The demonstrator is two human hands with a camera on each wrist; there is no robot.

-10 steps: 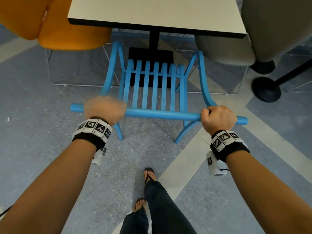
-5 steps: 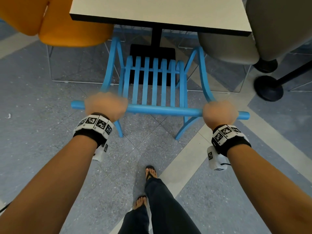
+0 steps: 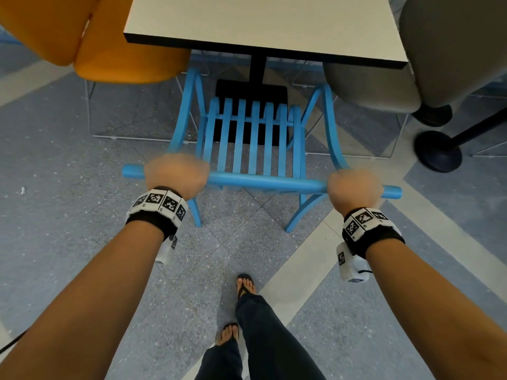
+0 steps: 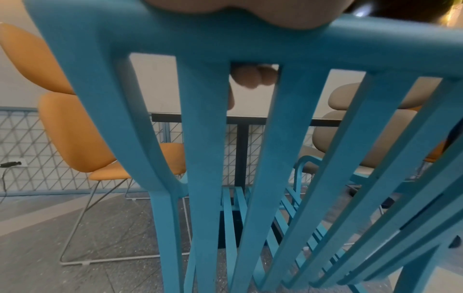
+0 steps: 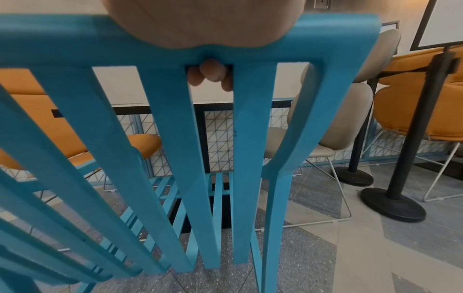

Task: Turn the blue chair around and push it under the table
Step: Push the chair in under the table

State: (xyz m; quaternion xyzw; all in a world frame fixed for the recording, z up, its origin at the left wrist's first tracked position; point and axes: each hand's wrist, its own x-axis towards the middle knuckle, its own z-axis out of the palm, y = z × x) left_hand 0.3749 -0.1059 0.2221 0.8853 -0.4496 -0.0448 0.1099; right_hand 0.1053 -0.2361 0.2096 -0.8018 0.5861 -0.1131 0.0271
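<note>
The blue slatted chair [image 3: 255, 138] faces the white table [image 3: 263, 26], its seat front reaching under the table's near edge by the black pedestal. My left hand [image 3: 175, 175] grips the left part of the chair's top rail [image 3: 263, 183]. My right hand [image 3: 354, 186] grips the rail near its right end. In the left wrist view my fingertips [image 4: 253, 77] curl over the rail [image 4: 250, 43] between two back slats. The right wrist view shows my fingertips [image 5: 210, 74] wrapped the same way over the rail [image 5: 75, 41].
An orange chair [image 3: 109, 45] stands left of the table and a grey chair [image 3: 411, 69] to its right, both close to the blue chair's sides. Black stanchion bases [image 3: 439, 150] sit on the floor at right. My feet [image 3: 245, 285] stand behind the chair.
The chair has slid forward toward the table, with both hands still holding the top rail. The seat front now lies nearer the table's pedestal.
</note>
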